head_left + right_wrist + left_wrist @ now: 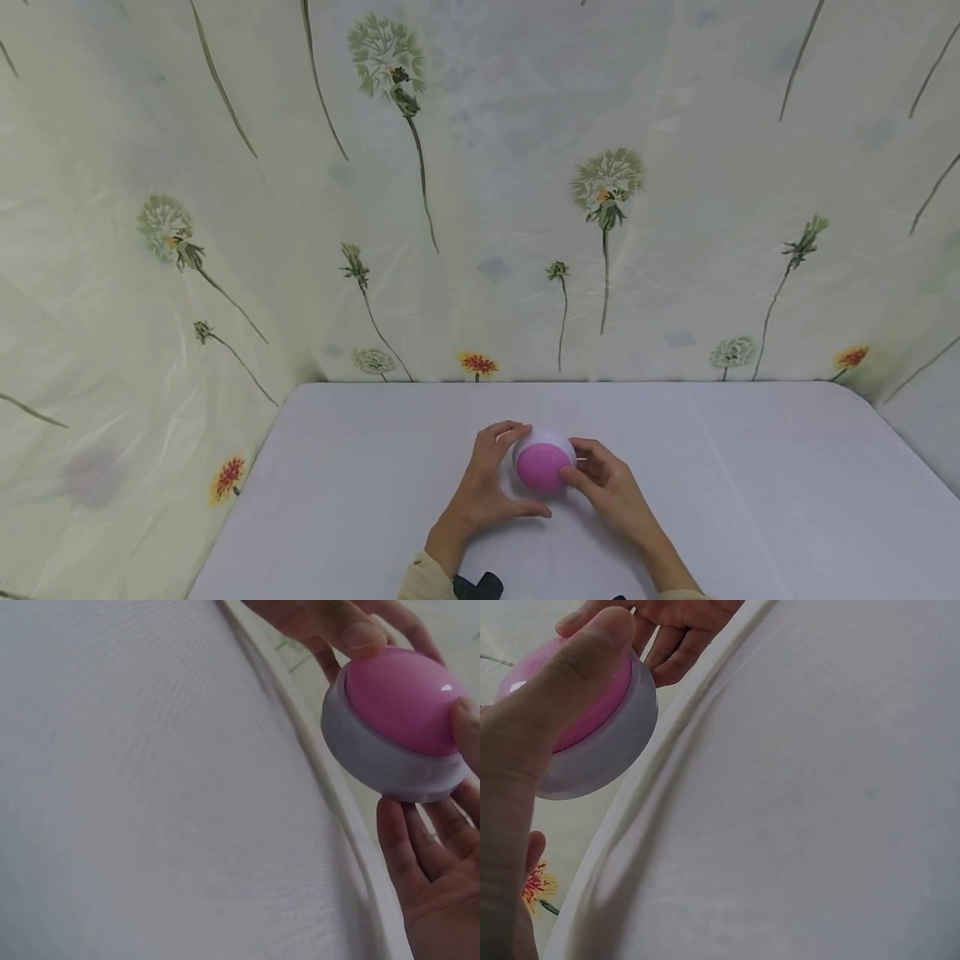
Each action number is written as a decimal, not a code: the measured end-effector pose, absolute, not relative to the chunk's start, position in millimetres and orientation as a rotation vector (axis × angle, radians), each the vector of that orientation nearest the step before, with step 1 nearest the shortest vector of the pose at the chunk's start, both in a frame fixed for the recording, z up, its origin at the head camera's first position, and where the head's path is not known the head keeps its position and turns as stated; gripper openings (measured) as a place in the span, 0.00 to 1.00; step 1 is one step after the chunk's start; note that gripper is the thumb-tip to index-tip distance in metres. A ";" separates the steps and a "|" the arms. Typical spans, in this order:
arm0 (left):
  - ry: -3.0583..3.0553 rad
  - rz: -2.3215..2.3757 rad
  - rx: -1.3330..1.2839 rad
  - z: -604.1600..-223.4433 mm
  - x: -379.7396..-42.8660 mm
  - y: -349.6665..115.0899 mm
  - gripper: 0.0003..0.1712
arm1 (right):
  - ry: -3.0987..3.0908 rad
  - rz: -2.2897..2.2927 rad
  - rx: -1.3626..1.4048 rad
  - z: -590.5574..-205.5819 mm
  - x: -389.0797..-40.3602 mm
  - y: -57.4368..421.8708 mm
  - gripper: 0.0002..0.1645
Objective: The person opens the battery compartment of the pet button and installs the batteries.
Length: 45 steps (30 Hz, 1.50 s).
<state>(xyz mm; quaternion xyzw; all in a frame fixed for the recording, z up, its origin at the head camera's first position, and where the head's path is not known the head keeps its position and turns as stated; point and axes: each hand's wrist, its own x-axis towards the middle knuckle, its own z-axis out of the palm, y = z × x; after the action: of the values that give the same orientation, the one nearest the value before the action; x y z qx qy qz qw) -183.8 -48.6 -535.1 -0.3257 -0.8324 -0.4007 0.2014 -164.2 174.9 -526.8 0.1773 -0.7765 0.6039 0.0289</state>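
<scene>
A round pink-and-white object (543, 468), a glossy pink dome set in a white rounded base, is tilted with its dome toward me over the table. My right hand (618, 496) pinches its right side, the thumb on the dome's edge and the fingers behind the base. My left hand (483, 487) curves loosely about the left side. Its fingertips are at the upper rim, while the thumb stands apart below in the head view. Across the dome in the left wrist view passes the left thumb (577, 675). The right wrist view shows right-hand fingers (409, 847) against the base.
A white cloth covers the table (360, 500), which has rounded far corners. Behind it and at both sides hangs a pale curtain (495, 167) printed with dandelions. Part of a black strap or device (480, 586) shows by the left wrist.
</scene>
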 end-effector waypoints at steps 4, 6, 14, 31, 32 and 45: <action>-2.374 -1.078 -0.918 -536.0 -183.6 -47.9 0.64 | -2.428 1.915 0.474 -525.8 -164.1 175.1 0.22; -2.364 -1.055 -0.923 -537.0 -184.1 -47.7 0.64 | -2.444 1.934 0.438 -524.6 -163.6 175.0 0.23; -2.346 -1.012 -0.898 -537.2 -184.8 -47.7 0.56 | -2.453 2.013 0.386 -520.1 -161.8 174.6 0.24; -2.429 -1.068 -0.776 -540.2 -184.1 -48.1 0.47 | -2.683 1.591 0.549 -525.9 -161.2 177.1 0.37; -2.432 -1.056 -0.768 -540.5 -183.8 -48.0 0.47 | -2.696 1.551 0.555 -525.9 -160.9 177.4 0.39; -2.494 -1.000 -0.726 -546.3 -184.3 -46.5 0.44 | -2.698 1.201 0.620 -532.9 -159.7 180.1 0.45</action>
<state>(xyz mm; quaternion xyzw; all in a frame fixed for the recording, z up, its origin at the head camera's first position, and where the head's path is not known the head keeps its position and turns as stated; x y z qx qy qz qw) -184.3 -46.5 -546.3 -0.2566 -0.8817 -0.3536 0.1781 -159.7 180.1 -532.9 0.2049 -0.8925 0.3971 0.0618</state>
